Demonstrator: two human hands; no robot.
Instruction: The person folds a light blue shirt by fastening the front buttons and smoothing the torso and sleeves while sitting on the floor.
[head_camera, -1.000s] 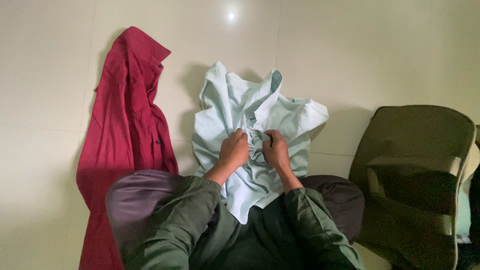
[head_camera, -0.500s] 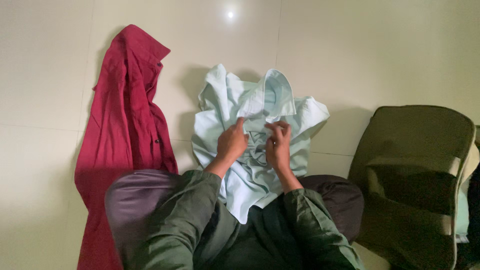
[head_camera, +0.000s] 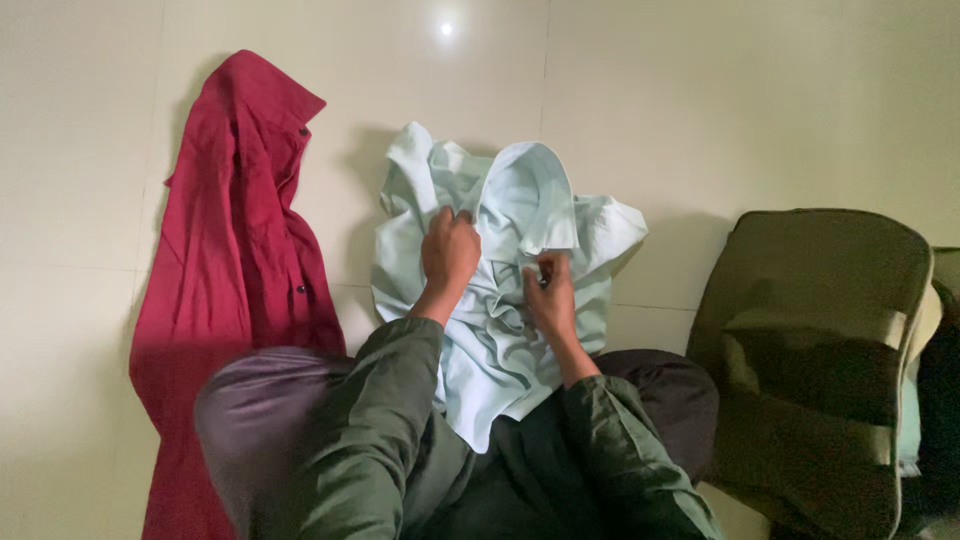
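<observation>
Item: pale mint shirt (head_camera: 500, 300), crumpled, lying partly on the tiled floor (head_camera: 700, 110) and partly over the seated person's lap. Its collar end points away from the person; the lower edge hangs down between the knees.

Left hand (head_camera: 449, 252): placed on the upper left part of the shirt, beside the raised collar flap. Fingers curled narrow and closed into the cloth, gripping a fold; knuckles face the camera, so the fingertips themselves are hidden in the fabric.

Right hand (head_camera: 549, 292): lower and to the right, just beside the shirt's front placket. Fingers (head_camera: 546, 266) drawn together, pinching a small bunch of cloth between thumb and forefingers; the gap between them is slight and filled with fabric.

The two hands are near each other but not touching, with a ridge of wrinkled cloth between.

Sleeves: dark green (head_camera: 610, 430), reaching to both wrists.

Adjacent items: dark red shirt (head_camera: 225, 260), buttoned type, spread lengthwise on the floor to the left, well apart from the mint one at the collar, nearer at the hem. Olive-green chair (head_camera: 830, 330) at right, standing on the floor beside the person's right knee.
</observation>
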